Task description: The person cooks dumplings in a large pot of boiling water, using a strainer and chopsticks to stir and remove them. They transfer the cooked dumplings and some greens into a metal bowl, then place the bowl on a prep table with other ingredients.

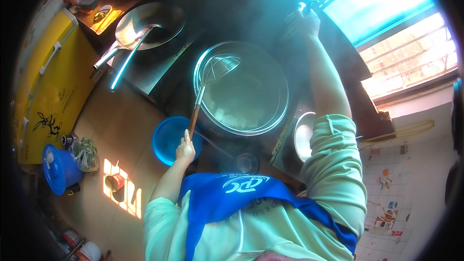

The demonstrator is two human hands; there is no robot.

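Note:
My left hand (185,148) grips the wooden handle of a wire skimmer (195,116). The skimmer's wire basket (222,68) lies over the left side of a large round metal pot (250,90), which holds cloudy liquid under rising steam. My right hand (306,20) is raised beyond the pot, at the end of a slotted metal bar by the window; haze and glare hide its fingers, and whether it holds something there I cannot tell. Below my left hand's side of the pot sits a blue basin (168,141).
A wok (145,41) with a long-handled ladle (128,61) stands at the upper left. A white basin (305,136) is right of the pot. On the floor are a blue bucket (61,170), a plastic bag of greens (85,154) and a red can (115,182). A yellow chest freezer (54,90) is at left.

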